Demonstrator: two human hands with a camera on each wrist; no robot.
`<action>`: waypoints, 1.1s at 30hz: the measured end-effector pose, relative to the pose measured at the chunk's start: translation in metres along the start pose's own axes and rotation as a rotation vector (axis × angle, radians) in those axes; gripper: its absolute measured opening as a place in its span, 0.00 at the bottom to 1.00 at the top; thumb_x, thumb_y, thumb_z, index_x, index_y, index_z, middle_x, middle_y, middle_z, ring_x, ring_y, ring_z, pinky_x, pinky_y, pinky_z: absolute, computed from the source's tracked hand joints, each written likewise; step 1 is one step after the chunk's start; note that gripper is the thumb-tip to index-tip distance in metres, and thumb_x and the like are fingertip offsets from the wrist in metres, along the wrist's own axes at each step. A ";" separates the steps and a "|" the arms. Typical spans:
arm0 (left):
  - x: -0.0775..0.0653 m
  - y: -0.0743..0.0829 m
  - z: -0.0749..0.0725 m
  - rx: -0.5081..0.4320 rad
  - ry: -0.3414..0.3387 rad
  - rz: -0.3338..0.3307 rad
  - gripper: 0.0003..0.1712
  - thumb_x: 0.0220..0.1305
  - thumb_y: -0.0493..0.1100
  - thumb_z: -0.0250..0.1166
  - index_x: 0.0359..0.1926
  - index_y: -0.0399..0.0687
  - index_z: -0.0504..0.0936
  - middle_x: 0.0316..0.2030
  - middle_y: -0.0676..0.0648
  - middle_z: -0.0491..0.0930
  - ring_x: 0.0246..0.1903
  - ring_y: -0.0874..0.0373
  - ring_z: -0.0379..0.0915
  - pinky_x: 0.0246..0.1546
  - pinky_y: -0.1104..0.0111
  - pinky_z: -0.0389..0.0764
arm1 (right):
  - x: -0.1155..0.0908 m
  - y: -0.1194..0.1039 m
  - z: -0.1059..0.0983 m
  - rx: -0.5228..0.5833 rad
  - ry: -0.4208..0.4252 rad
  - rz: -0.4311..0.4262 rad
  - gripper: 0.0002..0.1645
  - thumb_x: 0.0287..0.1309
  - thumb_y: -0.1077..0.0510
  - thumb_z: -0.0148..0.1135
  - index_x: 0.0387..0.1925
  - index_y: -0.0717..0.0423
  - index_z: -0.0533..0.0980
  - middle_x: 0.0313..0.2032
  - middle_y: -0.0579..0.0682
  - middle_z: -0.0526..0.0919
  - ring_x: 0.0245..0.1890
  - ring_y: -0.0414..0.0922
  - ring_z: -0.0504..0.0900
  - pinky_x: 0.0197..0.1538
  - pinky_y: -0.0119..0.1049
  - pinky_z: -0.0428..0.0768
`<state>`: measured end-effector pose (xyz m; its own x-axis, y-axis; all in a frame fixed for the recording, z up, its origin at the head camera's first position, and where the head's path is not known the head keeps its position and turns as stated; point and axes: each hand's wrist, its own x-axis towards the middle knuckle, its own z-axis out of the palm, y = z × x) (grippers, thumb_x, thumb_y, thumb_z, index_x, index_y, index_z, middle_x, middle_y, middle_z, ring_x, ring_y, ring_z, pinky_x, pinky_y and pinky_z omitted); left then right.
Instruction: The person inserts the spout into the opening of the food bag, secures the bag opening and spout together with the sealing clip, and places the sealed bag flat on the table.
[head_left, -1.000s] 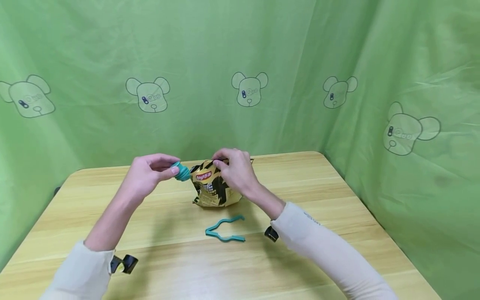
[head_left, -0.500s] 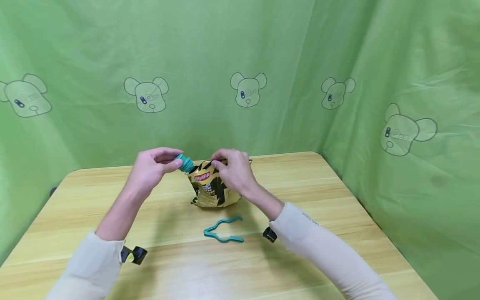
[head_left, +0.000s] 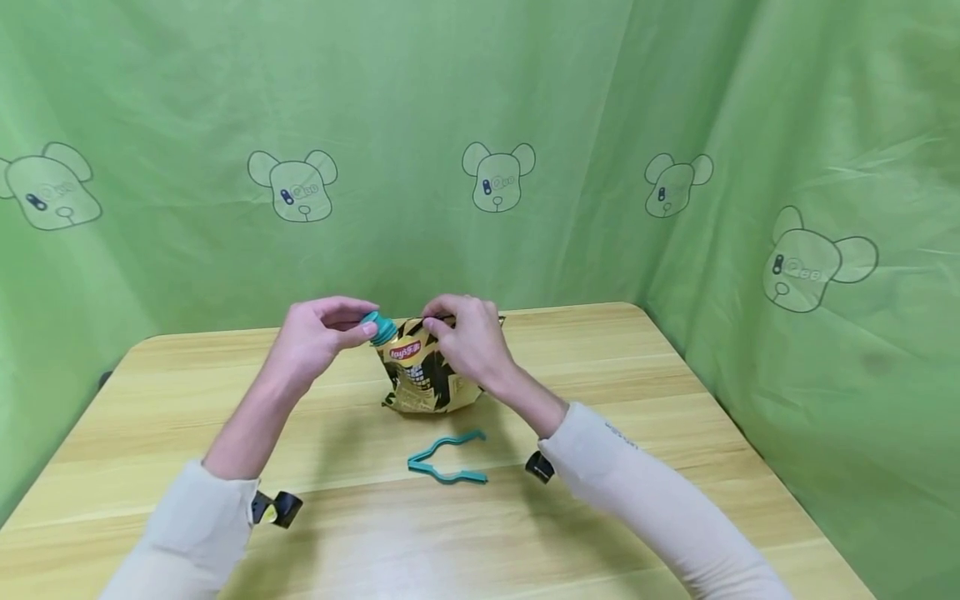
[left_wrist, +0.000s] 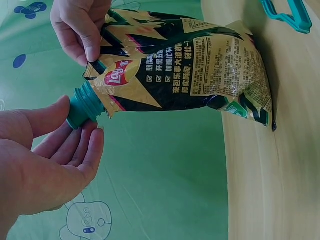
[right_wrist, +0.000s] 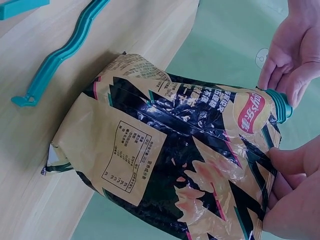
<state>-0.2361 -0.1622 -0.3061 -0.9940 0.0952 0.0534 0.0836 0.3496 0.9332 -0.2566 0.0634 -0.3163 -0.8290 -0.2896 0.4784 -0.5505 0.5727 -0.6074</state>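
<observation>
A gold-and-black Lay's chip bag [head_left: 423, 379] stands upright near the table's back edge. My right hand [head_left: 472, 337] pinches its top edge between thumb and fingers, as the right wrist view [right_wrist: 295, 190] also shows. With thumb and fingertips my left hand [head_left: 318, 337] holds a ribbed teal spout [left_wrist: 85, 105] at the bag's top left corner. The spout's lower end sits in the bag's opening, and its wider ribbed part stays outside. On the table in front of the bag lies a teal bag clip [head_left: 446, 460], its two arms spread apart.
The light wooden table [head_left: 360, 533] carries the bag and the clip. Green curtains [head_left: 390, 167] with bear-head outlines hang behind it and along the sides. A black wrist camera [head_left: 277, 508] sits at the left sleeve.
My left hand has moved right with the spout, from beside the bag to its top left corner, where the spout's end has entered the opening. The right hand keeps its place.
</observation>
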 end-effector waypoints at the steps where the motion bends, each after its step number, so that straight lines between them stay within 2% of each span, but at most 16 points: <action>1: 0.000 0.000 0.000 0.003 -0.002 -0.001 0.20 0.65 0.43 0.72 0.58 0.47 0.83 0.55 0.45 0.85 0.57 0.50 0.80 0.65 0.54 0.75 | 0.000 0.000 0.000 0.000 0.002 0.001 0.06 0.66 0.65 0.64 0.41 0.60 0.86 0.39 0.53 0.90 0.37 0.45 0.87 0.41 0.36 0.86; 14: -0.001 -0.001 0.001 0.063 0.025 0.015 0.18 0.64 0.41 0.72 0.54 0.44 0.84 0.50 0.42 0.87 0.50 0.51 0.83 0.58 0.56 0.80 | 0.001 0.000 0.002 0.005 0.013 0.021 0.05 0.65 0.66 0.64 0.38 0.58 0.86 0.36 0.52 0.90 0.34 0.44 0.87 0.40 0.35 0.85; 21: 0.002 0.001 0.000 0.105 0.011 0.023 0.18 0.63 0.38 0.72 0.53 0.43 0.85 0.47 0.43 0.87 0.47 0.53 0.84 0.53 0.61 0.84 | 0.001 -0.001 0.002 0.011 0.008 0.023 0.05 0.65 0.65 0.65 0.38 0.58 0.86 0.36 0.51 0.90 0.34 0.43 0.86 0.40 0.35 0.85; 28: 0.000 0.002 0.001 0.081 -0.034 -0.002 0.19 0.64 0.43 0.73 0.55 0.44 0.84 0.49 0.42 0.87 0.48 0.53 0.84 0.59 0.56 0.80 | 0.001 -0.001 0.002 0.012 0.004 0.037 0.05 0.64 0.66 0.64 0.38 0.59 0.86 0.35 0.51 0.90 0.32 0.43 0.85 0.39 0.34 0.84; 33: 0.001 0.002 0.002 0.070 -0.025 0.000 0.19 0.63 0.43 0.73 0.55 0.44 0.84 0.49 0.42 0.87 0.48 0.54 0.84 0.59 0.57 0.80 | 0.001 -0.001 0.002 0.015 0.003 0.038 0.05 0.64 0.66 0.65 0.38 0.59 0.86 0.35 0.51 0.90 0.31 0.42 0.85 0.38 0.33 0.84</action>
<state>-0.2370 -0.1596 -0.3050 -0.9921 0.1180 0.0435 0.0890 0.4143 0.9058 -0.2570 0.0608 -0.3163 -0.8491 -0.2654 0.4567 -0.5201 0.5714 -0.6349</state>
